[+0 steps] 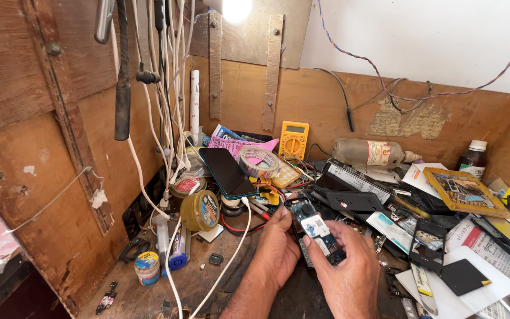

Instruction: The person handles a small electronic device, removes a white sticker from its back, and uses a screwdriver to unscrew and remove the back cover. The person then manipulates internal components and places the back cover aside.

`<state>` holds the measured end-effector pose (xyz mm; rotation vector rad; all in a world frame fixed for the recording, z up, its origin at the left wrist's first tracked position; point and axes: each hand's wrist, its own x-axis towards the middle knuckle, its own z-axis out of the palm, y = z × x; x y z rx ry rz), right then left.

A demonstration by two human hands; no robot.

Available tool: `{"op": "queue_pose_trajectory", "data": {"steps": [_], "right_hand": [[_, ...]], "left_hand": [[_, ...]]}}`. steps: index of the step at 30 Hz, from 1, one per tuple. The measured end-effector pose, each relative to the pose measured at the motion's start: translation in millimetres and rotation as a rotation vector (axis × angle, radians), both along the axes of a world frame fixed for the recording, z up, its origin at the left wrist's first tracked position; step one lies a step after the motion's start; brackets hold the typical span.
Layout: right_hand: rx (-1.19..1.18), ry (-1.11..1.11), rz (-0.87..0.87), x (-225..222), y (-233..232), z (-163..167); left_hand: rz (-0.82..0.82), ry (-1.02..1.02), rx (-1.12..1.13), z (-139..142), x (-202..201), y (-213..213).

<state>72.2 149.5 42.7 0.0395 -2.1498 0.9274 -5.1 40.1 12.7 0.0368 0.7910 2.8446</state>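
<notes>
**Both hands on an opened phone at the cluttered bench**

I have my left hand (278, 248) and my right hand (349, 269) wrapped around a small opened mobile phone with its dark blue circuit board showing (317, 230). It sits between my palms, low in the middle of the view, tilted so its top end points up and to the left, just above the worn brown wooden bench top (202, 277). My left fingers are curled shut along the phone's left edge, thumb up by its top corner. My right fingers are clamped on its lower right end, the thumb pressed across the board near a white label.

Just beyond my left hand lies a black smartphone with a glossy dark screen (228, 171), and a white cable (231, 254) runs from below it down past my left wrist. Near that phone stand a roll of clear tape (259, 160) and a yellow multimeter (294, 140) leaning on the plywood back wall. To the left, a round brass-coloured tin (200, 210) rests on its side, and a small squat jar with a blue label (147, 266) stands close to the bench's front. A clear plastic bottle (370, 152) lies on its side further right, well apart from my hands.
</notes>
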Motion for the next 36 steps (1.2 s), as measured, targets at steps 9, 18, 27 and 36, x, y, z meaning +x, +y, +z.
{"op": "queue_pose_trajectory", "data": {"steps": [9, 18, 27, 36], "right_hand": [[0.074, 0.045, 0.006, -7.3, -2.0, -1.7], [0.083, 0.054, 0.015, -8.0, -5.0, -3.5], [0.097, 0.079, 0.011, -6.8, -4.9, -4.4], [0.089, 0.04, 0.005, -9.0, -4.9, -5.4]], "left_hand": [[-0.021, -0.007, -0.021, 6.5, 7.6, -3.0], [-0.029, 0.026, -0.05, 13.0, 11.5, -3.6], [-0.024, 0.018, -0.049, 8.6, 11.4, -3.4], [-0.016, 0.03, -0.045, 9.7, 10.6, -2.5]]}}
